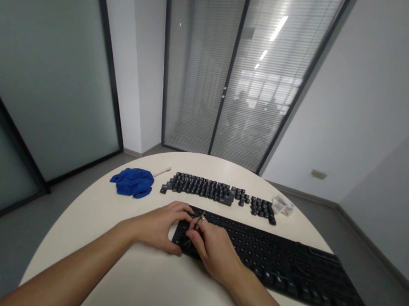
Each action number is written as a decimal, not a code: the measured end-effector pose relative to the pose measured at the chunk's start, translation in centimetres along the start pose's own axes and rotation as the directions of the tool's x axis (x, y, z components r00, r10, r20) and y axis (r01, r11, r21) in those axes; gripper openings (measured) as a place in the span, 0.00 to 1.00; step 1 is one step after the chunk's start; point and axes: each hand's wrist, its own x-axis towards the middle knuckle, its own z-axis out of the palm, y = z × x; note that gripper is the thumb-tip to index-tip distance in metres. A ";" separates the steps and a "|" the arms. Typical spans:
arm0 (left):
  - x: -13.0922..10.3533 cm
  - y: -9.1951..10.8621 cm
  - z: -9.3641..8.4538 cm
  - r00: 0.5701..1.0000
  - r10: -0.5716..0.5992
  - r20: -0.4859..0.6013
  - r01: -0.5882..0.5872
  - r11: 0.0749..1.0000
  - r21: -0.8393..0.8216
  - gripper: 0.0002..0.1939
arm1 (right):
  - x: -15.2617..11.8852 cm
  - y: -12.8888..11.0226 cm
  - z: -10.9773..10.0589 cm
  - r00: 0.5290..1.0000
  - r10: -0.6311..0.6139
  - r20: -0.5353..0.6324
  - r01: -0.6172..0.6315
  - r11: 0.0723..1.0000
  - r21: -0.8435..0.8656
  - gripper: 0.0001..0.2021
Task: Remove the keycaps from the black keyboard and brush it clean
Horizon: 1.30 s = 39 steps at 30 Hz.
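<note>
A black keyboard (269,254) lies slanted across the table, many of its key positions showing bare stems. My left hand (160,224) is curved round its left end, fingers on the far edge and thumb at the near edge. Over the keyboard's left part, my right hand (215,247) is closed on a small metal keycap puller (200,221); thin wires show below the fingers. Which spot the wires touch is too small to tell. Beyond the keyboard, loose black keycaps (202,187) sit in rows, with a separate block of keycaps (262,208) to the right.
On the table's left is a crumpled blue cloth (133,182), with a thin pale stick-handled tool (162,171) beside it. A clear plastic piece (282,206) lies at the far right. The round white table (133,288) has a curved edge; glass doors stand behind.
</note>
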 end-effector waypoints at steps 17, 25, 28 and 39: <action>0.0 0.0 0.2 1.000 0.005 -0.011 -0.005 1.000 0.002 0.32 | 0.2 0.0 0.4 1.000 -0.009 -0.010 0.009 1.000 0.019 0.07; -0.1 0.1 0.2 1.000 0.000 -0.010 0.000 1.000 0.016 0.32 | 0.2 0.3 0.6 1.000 -0.022 -0.004 0.022 0.995 0.096 0.08; -0.1 0.1 0.1 1.000 0.004 -0.010 -0.004 1.000 0.015 0.28 | 0.1 0.3 0.7 0.998 -0.054 0.042 0.050 0.994 0.093 0.07; 0.1 0.6 0.6 0.996 0.080 -0.036 -0.079 0.996 0.051 0.30 | -0.3 0.4 0.7 0.999 -0.046 -0.018 0.047 0.996 0.069 0.09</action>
